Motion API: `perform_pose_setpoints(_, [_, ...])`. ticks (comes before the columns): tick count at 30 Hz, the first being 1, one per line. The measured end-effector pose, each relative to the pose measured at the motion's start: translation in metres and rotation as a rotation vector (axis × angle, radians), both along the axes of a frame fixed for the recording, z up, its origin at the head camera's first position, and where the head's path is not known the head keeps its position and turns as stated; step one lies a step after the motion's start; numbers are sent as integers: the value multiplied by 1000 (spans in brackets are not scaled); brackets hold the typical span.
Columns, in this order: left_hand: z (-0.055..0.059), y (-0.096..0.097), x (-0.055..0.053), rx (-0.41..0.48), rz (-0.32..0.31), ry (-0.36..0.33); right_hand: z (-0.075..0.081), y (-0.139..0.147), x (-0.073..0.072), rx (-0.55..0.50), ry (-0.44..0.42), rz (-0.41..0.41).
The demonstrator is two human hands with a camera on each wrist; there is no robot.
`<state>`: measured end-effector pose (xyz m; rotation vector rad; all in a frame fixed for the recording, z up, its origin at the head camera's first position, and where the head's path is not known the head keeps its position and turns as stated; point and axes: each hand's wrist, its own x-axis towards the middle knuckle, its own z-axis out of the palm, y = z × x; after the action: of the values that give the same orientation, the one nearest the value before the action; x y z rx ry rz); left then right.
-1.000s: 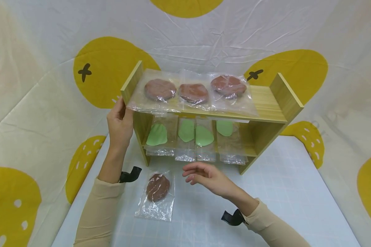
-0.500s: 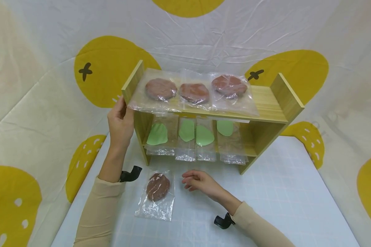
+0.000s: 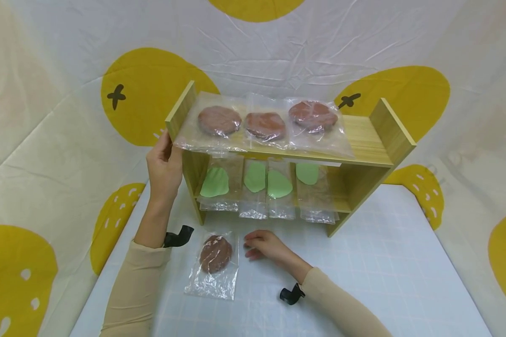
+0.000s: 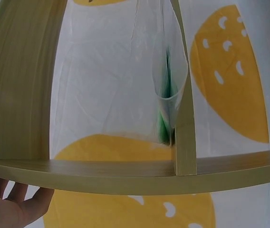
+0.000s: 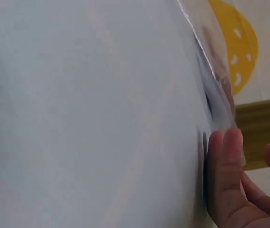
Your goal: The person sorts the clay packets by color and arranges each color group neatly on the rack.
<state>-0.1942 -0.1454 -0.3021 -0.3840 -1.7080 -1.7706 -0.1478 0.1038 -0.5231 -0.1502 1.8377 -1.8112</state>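
Observation:
A small two-tier wooden shelf (image 3: 364, 135) stands on the table. My left hand (image 3: 164, 168) holds its left side panel at the front; in the left wrist view, fingers (image 4: 41, 202) lie against the panel's outer face. Three clear bags with reddish-brown patties (image 3: 264, 125) lie in a row on the top tier. Several bags with flat green pieces (image 3: 279, 184) line the lower tier, their ends overhanging. Another bagged brown patty (image 3: 216, 254) lies flat on the table before the shelf. Just right of that bag is my right hand (image 3: 270, 245), low over the table, holding nothing, fingers extended.
The top tier shows bare wood at its right end, beside the right side panel (image 3: 391, 125). A pale checked cloth covers the table (image 3: 388, 281). A white curtain (image 3: 278, 56) with yellow shapes hangs close behind and at both sides.
My right hand has moved left and down, from in front of the lower tier toward the bagged patty on the table. The left hand stays on the shelf's side panel.

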Motion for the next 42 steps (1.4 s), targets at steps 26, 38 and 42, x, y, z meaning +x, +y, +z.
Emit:
perform_pose_setpoints(26, [-21, -10, -21, -6, 17, -18, -9, -26, -6, 132, 57, 27])
perform_pose_setpoints(38, [-21, -10, -21, 38, -23, -39, -14, -19, -1, -145, -64, 20])
perform_pose_setpoints(42, [-15, -8, -17, 31, -24, -33, -17, -14, -3, -284, -156, -13])
